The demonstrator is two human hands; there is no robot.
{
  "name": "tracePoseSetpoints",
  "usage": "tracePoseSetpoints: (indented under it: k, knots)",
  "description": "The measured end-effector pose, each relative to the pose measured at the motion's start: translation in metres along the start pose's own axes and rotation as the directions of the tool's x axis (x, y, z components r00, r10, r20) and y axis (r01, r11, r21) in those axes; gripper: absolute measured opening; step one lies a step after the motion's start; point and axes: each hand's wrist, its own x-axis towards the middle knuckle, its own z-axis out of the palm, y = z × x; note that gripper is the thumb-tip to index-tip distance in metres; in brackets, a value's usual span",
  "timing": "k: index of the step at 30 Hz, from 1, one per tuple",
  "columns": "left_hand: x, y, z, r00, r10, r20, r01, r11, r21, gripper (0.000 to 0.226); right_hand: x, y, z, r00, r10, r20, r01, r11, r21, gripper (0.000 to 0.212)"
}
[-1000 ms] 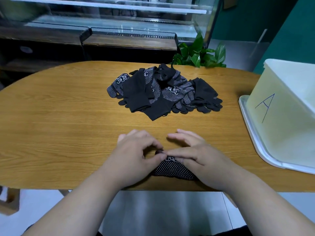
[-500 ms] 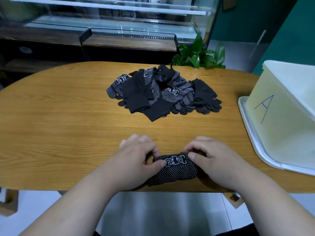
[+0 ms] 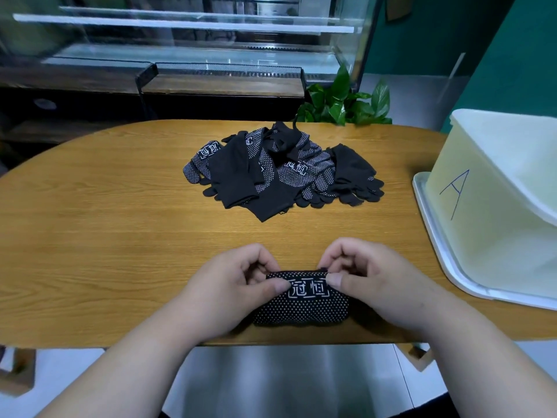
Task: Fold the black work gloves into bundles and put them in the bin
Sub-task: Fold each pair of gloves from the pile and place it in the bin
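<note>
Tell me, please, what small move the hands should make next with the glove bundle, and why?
Probably tuck the pinched edge down to lock the bundle. The left hand and right hand both pinch its top edge, so the fold looks unfinished; the bin marked A stands off to the right.

- Your left hand [image 3: 232,285] and right hand [image 3: 370,282] pinch the folded glove bundle [image 3: 304,303] between them.
- Loose gloves [image 3: 280,170] piled beyond your hands.
- Bin [image 3: 497,206] beyond your right hand.
</note>
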Motion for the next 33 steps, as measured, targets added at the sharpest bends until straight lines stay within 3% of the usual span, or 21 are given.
tracePoseSetpoints:
  k: [4,7,10,13,17,20,27,33]
  knots:
    - [0.005,0.016,-0.008,0.994,-0.038,0.103,0.071,0.938,-0.34,0.022,-0.005,-0.011,-0.008,0.997,-0.064,-0.051,0.071,0.985,0.159,0.019]
    - [0.006,0.038,-0.014,0.98,-0.051,0.195,0.134,0.887,-0.442,0.008,-0.016,-0.021,-0.017,0.994,-0.067,-0.085,0.084,0.971,0.224,0.009]
    - [0.007,0.068,-0.021,0.963,-0.065,0.263,0.167,0.906,-0.389,0.012,-0.033,-0.039,-0.029,0.987,-0.044,-0.156,0.087,0.957,0.278,0.007]
    - [0.012,0.102,-0.027,0.957,-0.069,0.283,0.167,0.926,-0.338,0.016,-0.051,-0.058,-0.049,0.974,-0.053,-0.221,0.092,0.981,0.171,0.019]
    - [0.02,0.153,-0.026,0.951,-0.026,0.308,0.119,0.95,-0.288,0.017,-0.072,-0.089,-0.089,0.95,-0.062,-0.304,0.079,0.996,0.043,0.012]
    - [0.031,0.192,-0.018,0.955,-0.002,0.297,0.079,0.966,-0.247,0.009,-0.083,-0.106,-0.124,0.927,-0.053,-0.37,0.061,0.998,0.009,0.021]
    - [0.089,0.257,0.015,0.968,0.05,0.247,-0.054,0.998,0.01,0.006,-0.079,-0.105,-0.208,0.915,0.038,-0.402,-0.092,0.989,-0.115,0.019]
    - [0.171,0.293,0.071,0.975,0.086,0.203,-0.137,0.958,0.253,0.008,-0.05,-0.066,-0.285,0.895,0.168,-0.414,-0.243,0.961,-0.134,0.019]
